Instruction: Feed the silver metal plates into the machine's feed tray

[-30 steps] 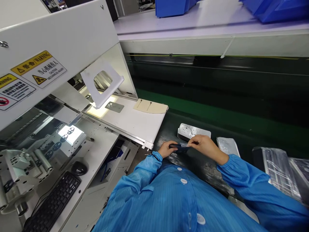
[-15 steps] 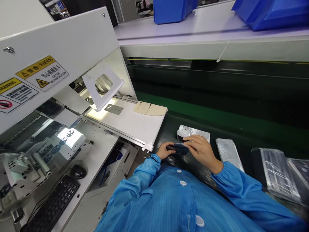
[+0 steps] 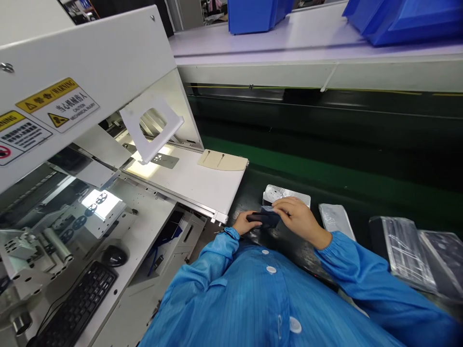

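Observation:
My left hand is closed on the left end of a dark, phone-sized panel, thumb along its near side. The fingers of my right hand are pinched on a thin bluish film at the panel's upper edge; their tips are partly hidden. Just beyond my right hand lies a silvery wrapped stack with a round camera-like pattern at one end. Another silvery packet rests to the right of that hand.
On the left is a white machine with warning labels, its white platform carrying a grey plate and a beige piece. A keyboard and mouse sit below. Film-wrapped dark panels lie right; blue bins stand above.
My right hand has lifted the bluish film partly away from the panel's upper edge. My left hand keeps its hold, and the view has shifted slightly.

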Tool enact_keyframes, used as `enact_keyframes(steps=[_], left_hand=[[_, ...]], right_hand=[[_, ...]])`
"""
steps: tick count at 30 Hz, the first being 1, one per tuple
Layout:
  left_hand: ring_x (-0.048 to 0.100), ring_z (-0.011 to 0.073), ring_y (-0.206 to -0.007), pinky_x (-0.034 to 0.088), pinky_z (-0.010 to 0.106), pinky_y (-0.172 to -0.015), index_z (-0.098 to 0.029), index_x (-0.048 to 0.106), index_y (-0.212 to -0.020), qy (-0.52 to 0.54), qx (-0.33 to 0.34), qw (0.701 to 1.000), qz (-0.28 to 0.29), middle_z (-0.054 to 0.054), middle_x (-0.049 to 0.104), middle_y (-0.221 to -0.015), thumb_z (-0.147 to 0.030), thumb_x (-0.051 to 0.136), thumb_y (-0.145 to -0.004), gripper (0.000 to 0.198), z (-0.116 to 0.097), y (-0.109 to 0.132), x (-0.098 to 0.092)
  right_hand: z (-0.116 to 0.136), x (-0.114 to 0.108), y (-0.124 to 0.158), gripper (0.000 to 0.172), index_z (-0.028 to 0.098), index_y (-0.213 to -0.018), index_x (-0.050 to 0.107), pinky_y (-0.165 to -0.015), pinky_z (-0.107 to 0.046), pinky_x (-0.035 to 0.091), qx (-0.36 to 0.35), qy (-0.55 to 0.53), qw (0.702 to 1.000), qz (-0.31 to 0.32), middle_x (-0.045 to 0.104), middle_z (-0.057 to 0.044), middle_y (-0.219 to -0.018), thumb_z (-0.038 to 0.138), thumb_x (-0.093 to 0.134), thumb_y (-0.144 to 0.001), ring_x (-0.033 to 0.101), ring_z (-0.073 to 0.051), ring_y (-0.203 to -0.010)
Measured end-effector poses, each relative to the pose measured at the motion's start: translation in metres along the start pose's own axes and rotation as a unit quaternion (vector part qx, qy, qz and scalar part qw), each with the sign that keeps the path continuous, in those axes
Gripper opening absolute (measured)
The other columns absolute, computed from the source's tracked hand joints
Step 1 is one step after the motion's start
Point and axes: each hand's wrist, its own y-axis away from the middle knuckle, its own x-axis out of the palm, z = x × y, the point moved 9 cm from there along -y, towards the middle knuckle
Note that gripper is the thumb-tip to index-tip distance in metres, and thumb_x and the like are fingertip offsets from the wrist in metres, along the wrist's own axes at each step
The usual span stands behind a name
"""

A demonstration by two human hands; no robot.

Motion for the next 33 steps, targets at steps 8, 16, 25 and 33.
enact_keyframes(steps=[8,16,25,33], left_hand=[[0.065,0.0173,-0.072,0.051,0.033,-0.078,-0.011,0.071,-0.077,0.059,-0.047,0.997,0.005,0.004,0.072,-0.071,-0.017,0.083,-0.049,0.031,0.012,-0.007,0.009],[0.064,0.0187,-0.068,0.050,0.037,-0.077,-0.012,0.068,-0.068,0.175,-0.074,0.980,-0.059,0.004,0.071,-0.068,-0.035,0.087,-0.036,0.044,0.003,0.002,0.007],[0.065,0.0192,-0.071,0.050,0.037,-0.077,-0.014,0.068,-0.081,0.341,-0.049,0.933,-0.109,0.004,0.072,-0.075,-0.030,0.087,-0.040,0.048,-0.057,0.054,-0.033],[0.064,0.0181,-0.067,0.050,0.035,-0.074,-0.015,0.068,-0.074,0.353,-0.017,0.913,-0.202,0.002,0.072,-0.068,-0.028,0.088,-0.032,0.048,-0.063,0.101,-0.088]], right_hand=[[-0.032,0.058,0.014,0.021,0.021,-0.072,0.064,-0.069,-0.033,0.053,0.077,-0.054,0.987,0.132,0.071,-0.005,-0.077,0.021,0.046,-0.083,0.066,-0.020,-0.073],[-0.111,0.015,0.027,0.031,0.017,-0.099,0.066,-0.080,-0.039,0.051,0.174,0.065,0.982,0.007,0.071,-0.010,-0.097,0.035,0.043,-0.088,0.065,-0.025,-0.089],[-0.151,0.080,0.065,0.037,0.006,-0.114,0.061,-0.091,-0.042,0.048,0.015,0.321,0.929,0.185,0.059,-0.019,-0.124,0.013,0.043,-0.083,0.054,-0.030,-0.115],[-0.154,0.096,0.078,0.039,0.002,-0.110,0.063,-0.096,-0.044,0.046,-0.080,0.301,0.935,0.168,0.063,-0.023,-0.117,0.007,0.038,-0.081,0.058,-0.029,-0.111]])
